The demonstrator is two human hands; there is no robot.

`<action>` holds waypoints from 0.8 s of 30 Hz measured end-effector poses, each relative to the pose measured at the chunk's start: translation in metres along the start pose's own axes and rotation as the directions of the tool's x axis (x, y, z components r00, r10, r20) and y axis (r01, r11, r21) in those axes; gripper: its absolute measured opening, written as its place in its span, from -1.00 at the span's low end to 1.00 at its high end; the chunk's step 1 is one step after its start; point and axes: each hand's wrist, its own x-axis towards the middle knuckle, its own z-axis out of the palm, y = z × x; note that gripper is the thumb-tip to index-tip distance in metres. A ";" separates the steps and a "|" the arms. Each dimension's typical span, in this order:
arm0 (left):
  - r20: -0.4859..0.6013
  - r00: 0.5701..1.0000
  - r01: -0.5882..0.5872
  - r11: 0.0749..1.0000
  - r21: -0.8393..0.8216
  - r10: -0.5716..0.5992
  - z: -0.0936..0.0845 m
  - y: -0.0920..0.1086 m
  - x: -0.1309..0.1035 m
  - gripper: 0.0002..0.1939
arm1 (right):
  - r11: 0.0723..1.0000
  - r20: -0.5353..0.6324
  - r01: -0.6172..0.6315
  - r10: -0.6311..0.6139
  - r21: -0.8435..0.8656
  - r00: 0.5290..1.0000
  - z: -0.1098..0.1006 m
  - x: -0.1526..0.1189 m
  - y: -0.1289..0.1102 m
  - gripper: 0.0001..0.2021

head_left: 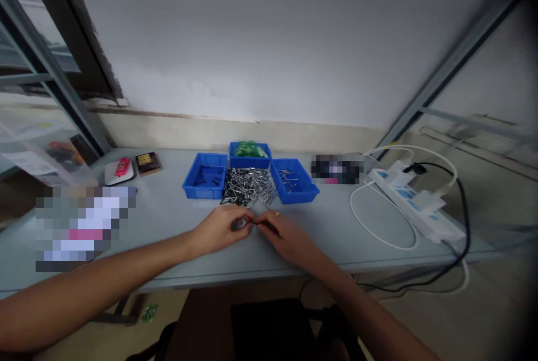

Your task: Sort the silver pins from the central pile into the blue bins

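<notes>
Fingertip to fingertip near the table's front, my left hand (221, 230) and my right hand (290, 237) are both closed in a pinch. A tiny dark piece shows where the fingertips meet, too small to name. Just beyond them lies a loose pile of thin metal pins (251, 184), silvery with some black ones. Three blue bins surround the pile. The left bin (193, 188) holds a few dark slim parts, and the right bin (296, 197) a few metal pins. In the back bin (249, 162) there are green plastic-looking pieces or wrapping.
At the right, a white power strip (420, 204) carries plugs and looping cables. A blurred dark item (336, 170) lies beside the right bin. Leftward are a small box (148, 163), a pink item (122, 167) on a white pad, a pixelated object (90, 226) and a clear container (46, 151).
</notes>
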 end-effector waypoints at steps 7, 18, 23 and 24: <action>-0.065 0.997 -0.031 1.000 -0.002 0.030 -0.006 0.002 0.004 -0.80 | 0.998 -0.023 0.022 -0.023 -0.063 0.999 -0.016 0.009 -0.003 -0.88; -0.147 0.980 -0.145 0.989 -0.042 0.137 -0.007 0.003 0.003 -0.78 | 0.997 -0.086 -0.018 0.024 0.072 0.996 -0.005 0.002 0.002 -0.88; -0.068 0.958 -0.285 0.956 -0.072 0.280 -0.010 0.011 -0.002 -0.80 | 0.992 0.029 -0.020 0.017 0.125 0.999 0.002 -0.001 0.000 -0.84; -0.067 0.963 -0.264 0.962 -0.073 0.260 -0.011 0.012 -0.003 -0.81 | 0.990 0.040 -0.019 0.013 0.143 0.999 0.002 -0.002 0.000 -0.84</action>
